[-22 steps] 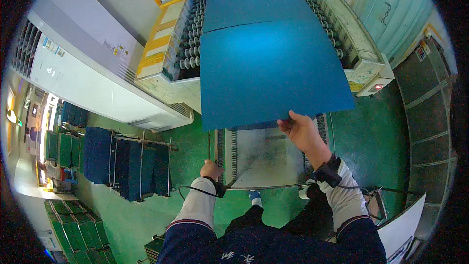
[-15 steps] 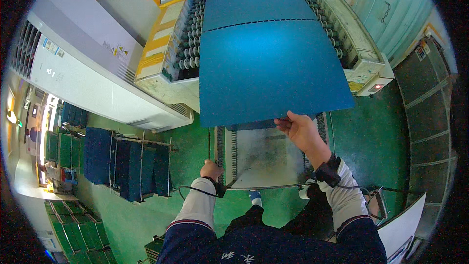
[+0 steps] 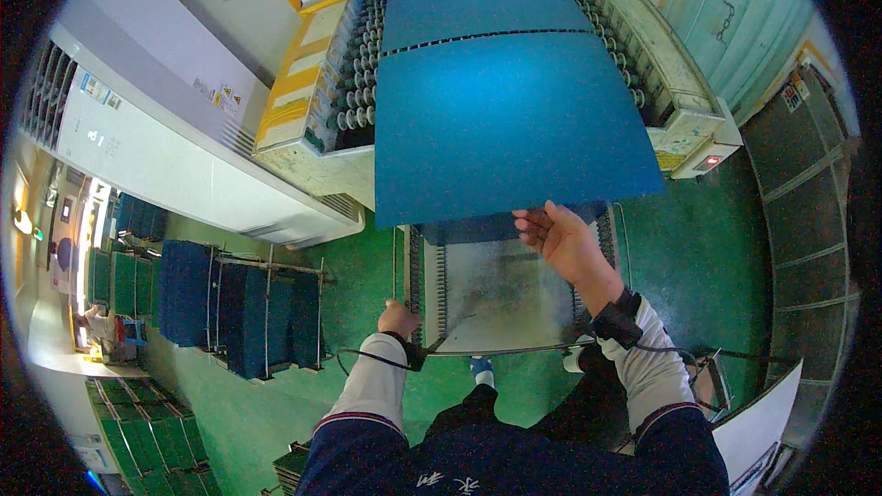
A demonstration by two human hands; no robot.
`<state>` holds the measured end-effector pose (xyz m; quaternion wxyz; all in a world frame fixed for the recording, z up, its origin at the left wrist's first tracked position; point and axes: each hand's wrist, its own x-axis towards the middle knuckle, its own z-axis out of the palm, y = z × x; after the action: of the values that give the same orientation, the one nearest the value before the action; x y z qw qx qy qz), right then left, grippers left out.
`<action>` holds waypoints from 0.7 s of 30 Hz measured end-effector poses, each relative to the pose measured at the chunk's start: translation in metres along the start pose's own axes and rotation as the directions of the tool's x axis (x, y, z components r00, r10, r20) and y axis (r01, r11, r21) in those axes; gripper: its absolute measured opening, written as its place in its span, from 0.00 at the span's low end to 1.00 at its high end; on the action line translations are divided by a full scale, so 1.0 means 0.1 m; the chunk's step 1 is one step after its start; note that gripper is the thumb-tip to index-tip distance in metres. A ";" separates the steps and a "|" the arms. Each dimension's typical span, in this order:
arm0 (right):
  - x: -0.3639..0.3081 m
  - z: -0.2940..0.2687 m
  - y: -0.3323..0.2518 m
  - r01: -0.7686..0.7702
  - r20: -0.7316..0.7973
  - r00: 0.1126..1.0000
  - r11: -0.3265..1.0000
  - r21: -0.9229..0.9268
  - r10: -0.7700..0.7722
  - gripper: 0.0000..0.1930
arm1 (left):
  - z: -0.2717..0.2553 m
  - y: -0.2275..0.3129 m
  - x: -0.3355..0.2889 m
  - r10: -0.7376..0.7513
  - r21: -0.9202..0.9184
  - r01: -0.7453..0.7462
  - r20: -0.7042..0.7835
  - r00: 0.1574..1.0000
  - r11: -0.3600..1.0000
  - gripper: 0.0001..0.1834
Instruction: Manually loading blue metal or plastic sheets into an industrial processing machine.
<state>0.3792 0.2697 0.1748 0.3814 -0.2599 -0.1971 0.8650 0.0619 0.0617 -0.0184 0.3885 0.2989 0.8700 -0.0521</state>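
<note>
A large blue sheet (image 3: pixel 514 129) lies flat on the rollers of a machine, its near edge jutting out toward me. At that edge is my right hand (image 3: pixel 562 241), thumb and loosely bent fingers apart, at or just touching the rim without a visible grip. Lower and to the left, my left hand (image 3: pixel 398 320) is closed on a thin metal rod (image 3: pixel 395 266) at the left side of a slotted rack (image 3: pixel 501 289). The rack stands below the sheet, between me and the machine. A second blue sheet (image 3: pixel 482 14) lies farther in, across a narrow dark gap.
Rows of rollers (image 3: pixel 360 96) flank the sheets. On the left stand a white cabinet unit (image 3: pixel 211 138) and racks with dark blue panels (image 3: pixel 243 312). Green panels (image 3: pixel 152 436) stack lower left. Grey mesh panels (image 3: pixel 804 220) line the right, above a white board (image 3: pixel 758 432).
Both blue sheets have slid slightly away from me, deeper into the machine. My right hand has moved a little forward with the near edge. My left hand has stayed put.
</note>
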 end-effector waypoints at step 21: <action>-0.02 0.13 -0.05 -0.007 0.129 0.992 1.000 -0.005 0.008 0.16 | 0.03 -0.03 0.02 0.071 0.094 -0.066 -0.053 0.996 0.993 0.39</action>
<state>0.3750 0.2690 0.1886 0.3641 -0.2051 -0.2224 0.8809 0.0608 0.0588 -0.0217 0.3512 0.3476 0.8666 -0.0702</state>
